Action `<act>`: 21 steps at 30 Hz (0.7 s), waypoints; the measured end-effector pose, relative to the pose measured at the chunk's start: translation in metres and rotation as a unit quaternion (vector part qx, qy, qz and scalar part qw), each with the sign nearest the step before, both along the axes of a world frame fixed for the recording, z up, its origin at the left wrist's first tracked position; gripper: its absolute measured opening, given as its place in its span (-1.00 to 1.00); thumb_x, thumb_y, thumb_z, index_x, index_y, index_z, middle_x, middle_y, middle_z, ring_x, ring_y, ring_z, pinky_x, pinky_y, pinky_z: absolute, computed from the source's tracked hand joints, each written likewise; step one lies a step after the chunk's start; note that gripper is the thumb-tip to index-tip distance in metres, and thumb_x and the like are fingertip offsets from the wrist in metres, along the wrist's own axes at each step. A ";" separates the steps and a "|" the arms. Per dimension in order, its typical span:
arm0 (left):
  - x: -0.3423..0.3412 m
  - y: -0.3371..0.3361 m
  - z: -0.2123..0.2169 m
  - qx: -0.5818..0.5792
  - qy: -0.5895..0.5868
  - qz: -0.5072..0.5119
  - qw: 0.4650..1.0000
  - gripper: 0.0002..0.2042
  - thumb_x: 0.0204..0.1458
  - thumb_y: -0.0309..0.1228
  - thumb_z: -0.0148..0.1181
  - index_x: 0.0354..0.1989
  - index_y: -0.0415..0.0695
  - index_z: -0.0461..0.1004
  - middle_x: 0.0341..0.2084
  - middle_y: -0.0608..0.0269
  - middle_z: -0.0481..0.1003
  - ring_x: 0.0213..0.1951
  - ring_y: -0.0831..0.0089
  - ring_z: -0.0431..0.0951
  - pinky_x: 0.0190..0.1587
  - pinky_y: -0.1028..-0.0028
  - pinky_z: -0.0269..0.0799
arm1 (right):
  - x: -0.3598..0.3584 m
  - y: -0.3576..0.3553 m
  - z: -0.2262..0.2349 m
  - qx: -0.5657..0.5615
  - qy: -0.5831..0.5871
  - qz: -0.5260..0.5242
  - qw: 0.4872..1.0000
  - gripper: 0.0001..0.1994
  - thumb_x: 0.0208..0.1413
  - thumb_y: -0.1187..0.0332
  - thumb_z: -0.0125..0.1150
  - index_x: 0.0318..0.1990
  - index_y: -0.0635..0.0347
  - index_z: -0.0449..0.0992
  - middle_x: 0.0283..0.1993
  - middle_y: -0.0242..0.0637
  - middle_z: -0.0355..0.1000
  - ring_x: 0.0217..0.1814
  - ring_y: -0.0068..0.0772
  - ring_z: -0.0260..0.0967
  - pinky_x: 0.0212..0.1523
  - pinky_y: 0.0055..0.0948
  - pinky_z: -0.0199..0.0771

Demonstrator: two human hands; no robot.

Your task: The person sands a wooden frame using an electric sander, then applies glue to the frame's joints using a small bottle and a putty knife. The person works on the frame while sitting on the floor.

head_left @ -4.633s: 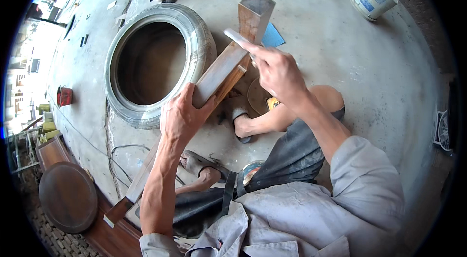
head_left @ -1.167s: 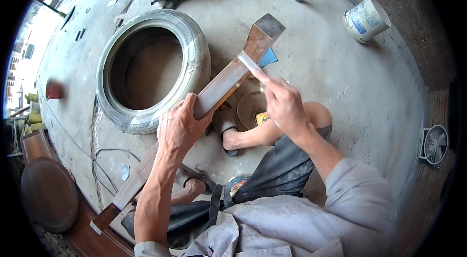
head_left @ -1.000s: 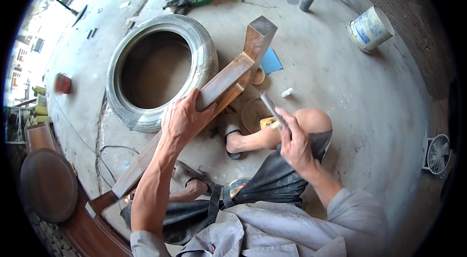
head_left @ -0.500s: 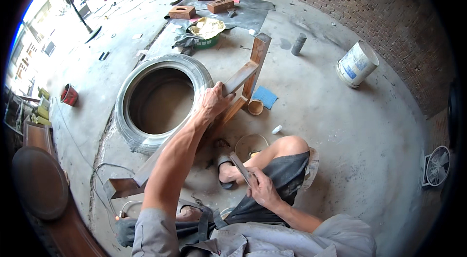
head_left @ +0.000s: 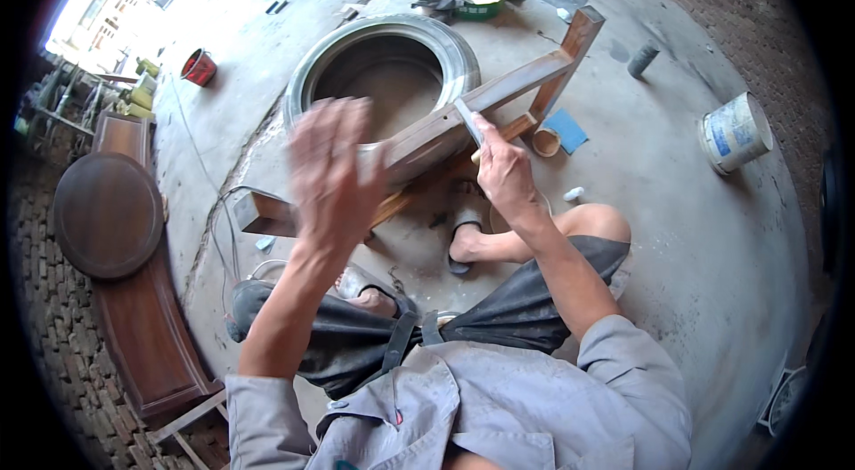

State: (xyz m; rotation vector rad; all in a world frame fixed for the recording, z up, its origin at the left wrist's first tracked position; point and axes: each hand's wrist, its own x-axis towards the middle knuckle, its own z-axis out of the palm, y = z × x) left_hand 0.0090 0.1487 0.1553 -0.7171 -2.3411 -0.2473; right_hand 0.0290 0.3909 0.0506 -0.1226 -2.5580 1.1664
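Note:
A brown wooden frame (head_left: 508,89) with a long beam leans across the tire (head_left: 307,69) in front of me. My right hand (head_left: 508,172) is closed around a flat, narrow grey tool (head_left: 468,121), whose tip meets the beam's upper face near its middle. Its exact kind is unclear. Blurred by motion, my left hand (head_left: 334,172) is raised over the beam's near left part, fingers stretched out and holding nothing. The beam's block-like end (head_left: 260,214) shows to the left of that hand.
A small brown bowl (head_left: 546,142) and a blue pad (head_left: 567,130) lie right of the frame. Farther right stands a white bucket (head_left: 736,132). A green basin (head_left: 476,11) sits beyond the tire. Dark wooden furniture with a round panel (head_left: 109,215) lies at left, near a red bucket (head_left: 199,68).
My left hand has let go of the frame and moved left, opening. The right hand has brought the grey tool up from near my knee onto the beam. My view has shifted.

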 end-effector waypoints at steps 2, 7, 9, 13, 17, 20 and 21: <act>0.016 -0.046 0.019 0.022 0.092 0.063 0.994 -0.58 0.07 -0.39 0.37 0.14 -0.11 0.53 0.10 0.09 0.53 0.23 0.10 0.43 0.35 0.11 0.22 | -0.004 -0.004 -0.025 0.081 0.043 0.000 0.996 -0.57 0.31 0.52 0.04 0.32 0.13 0.39 -0.10 0.11 0.58 -0.12 0.13 0.59 -0.18 -0.06 0.60; -0.009 -0.122 0.020 0.166 -0.153 0.129 0.966 -0.65 0.24 -0.27 0.25 0.13 -0.16 0.54 0.04 0.06 0.59 0.17 0.14 0.51 0.19 0.19 0.39 | -0.004 -0.015 -0.027 0.125 0.078 0.009 0.989 -0.53 0.34 0.46 0.08 0.38 0.22 0.29 -0.14 0.20 0.57 -0.13 0.26 0.57 -0.19 -0.01 0.61; -0.014 -0.133 0.009 0.271 -0.252 0.065 0.927 -0.70 0.30 -0.26 0.20 0.10 -0.15 0.58 -0.06 0.05 0.65 0.00 0.26 0.64 0.02 0.28 0.53 | -0.004 -0.017 -0.025 0.088 0.095 0.020 0.991 -0.52 0.35 0.45 0.08 0.40 0.21 0.26 -0.14 0.19 0.57 -0.13 0.26 0.57 -0.20 -0.01 0.60; -0.010 -0.128 0.005 0.263 -0.186 0.096 0.942 -0.75 0.32 -0.34 0.15 0.06 -0.16 0.60 -0.17 0.13 0.68 -0.14 0.39 0.69 -0.09 0.40 0.57 | 0.017 -0.048 0.010 0.010 -0.005 0.006 1.000 -0.44 0.31 0.48 0.09 0.46 0.14 0.18 -0.10 0.22 0.57 -0.14 0.28 0.58 -0.21 0.01 0.62; -0.011 -0.144 -0.009 0.449 -0.314 0.041 0.835 -0.74 0.35 -0.34 0.13 -0.01 -0.29 0.60 -0.37 0.20 0.64 -0.33 0.51 0.60 -0.21 0.52 0.51 | 0.055 -0.119 -0.001 -0.127 -0.034 0.122 0.984 -0.41 0.34 0.46 0.04 0.50 0.07 0.12 -0.10 0.24 0.58 -0.17 0.17 0.64 -0.24 0.01 0.65; -0.005 -0.146 -0.016 0.567 -0.298 -0.002 0.768 -0.71 0.37 -0.31 0.08 -0.07 -0.31 0.59 -0.47 0.23 0.59 -0.42 0.54 0.53 -0.27 0.54 0.46 | 0.068 -0.158 0.016 -0.216 -0.222 0.172 0.935 -0.43 0.36 0.47 0.01 0.50 0.06 0.13 -0.07 0.28 0.56 -0.21 0.13 0.65 -0.29 0.04 0.62; -0.003 -0.147 -0.018 0.577 -0.289 -0.012 0.764 -0.67 0.40 -0.27 0.03 -0.08 -0.31 0.60 -0.48 0.24 0.57 -0.42 0.53 0.52 -0.28 0.53 0.45 | 0.069 -0.169 0.014 -0.209 -0.189 0.182 0.942 -0.45 0.36 0.46 0.02 0.48 0.05 0.16 -0.06 0.28 0.55 -0.21 0.15 0.63 -0.27 0.02 0.59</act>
